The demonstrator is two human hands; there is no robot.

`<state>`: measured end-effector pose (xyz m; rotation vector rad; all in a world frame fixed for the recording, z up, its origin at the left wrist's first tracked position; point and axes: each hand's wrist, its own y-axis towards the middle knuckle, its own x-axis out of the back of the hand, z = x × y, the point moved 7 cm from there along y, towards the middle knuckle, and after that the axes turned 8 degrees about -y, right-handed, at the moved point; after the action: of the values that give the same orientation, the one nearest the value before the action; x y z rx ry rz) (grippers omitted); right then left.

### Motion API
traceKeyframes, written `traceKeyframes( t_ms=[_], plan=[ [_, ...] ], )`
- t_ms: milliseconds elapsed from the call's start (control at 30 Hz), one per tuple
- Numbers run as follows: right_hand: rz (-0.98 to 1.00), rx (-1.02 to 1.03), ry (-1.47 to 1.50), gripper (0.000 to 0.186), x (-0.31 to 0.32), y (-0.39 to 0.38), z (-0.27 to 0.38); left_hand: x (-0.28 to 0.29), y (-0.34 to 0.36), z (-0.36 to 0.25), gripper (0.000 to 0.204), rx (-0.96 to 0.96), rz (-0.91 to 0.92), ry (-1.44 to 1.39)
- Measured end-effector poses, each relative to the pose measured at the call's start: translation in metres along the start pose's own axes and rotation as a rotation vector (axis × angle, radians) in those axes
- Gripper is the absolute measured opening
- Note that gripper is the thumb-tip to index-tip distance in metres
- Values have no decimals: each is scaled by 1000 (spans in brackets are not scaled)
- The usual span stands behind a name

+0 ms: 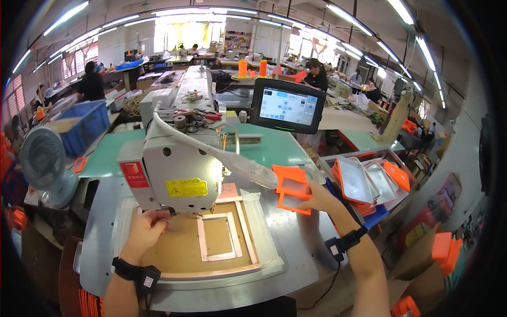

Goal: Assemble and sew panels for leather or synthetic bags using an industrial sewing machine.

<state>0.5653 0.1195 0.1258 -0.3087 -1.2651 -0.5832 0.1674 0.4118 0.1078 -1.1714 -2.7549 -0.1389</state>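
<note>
My right hand (321,199) is closed on the edge of some bright orange rectangular frames (293,203), which overlap and have window-like openings. They are to the right of the sewing machine (182,164). My left hand (150,228) is under the left side of the machine head, fingers curled and thumb pressed in; what they hold, if anything, is hidden. Beside it lies a brown template board (182,243) bordered by pale strips. A smaller pale rectangular frame (236,245) sits on the board, to the right of my left hand.
A touch screen (288,105) stands behind the machine. At right, white trays (355,182) with orange pieces are piled up. A grey fan (45,158) and a blue crate (87,127) stand at left. Orange thread cones (242,68) stand behind. People sit at farther tables.
</note>
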Motion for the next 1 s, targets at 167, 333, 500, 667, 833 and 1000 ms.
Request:
traceKeyframes(
  t_ms=[167, 333, 500, 667, 833, 1000],
  plan=[
    [-15, -99, 729, 28, 28, -20, 17, -15, -7, -17, 25, -209, 81, 332],
    [358, 116, 644, 18, 27, -10, 111, -49, -22, -32, 29, -319, 342, 477],
    [516, 678, 292, 11, -18, 22, 214, -72, -41, -46, 39, -495, 474, 527],
    [313, 639, 157, 26, -59, 27, 262, -77, -43, -41, 48, -516, 545, 596],
    [97, 602, 166, 38, -58, 18, 255, -85, -51, -33, 50, -554, 583, 766],
    [56, 591, -39, 47, -36, -14, 242, -88, -51, -30, 49, -531, 522, 752]
  ],
)
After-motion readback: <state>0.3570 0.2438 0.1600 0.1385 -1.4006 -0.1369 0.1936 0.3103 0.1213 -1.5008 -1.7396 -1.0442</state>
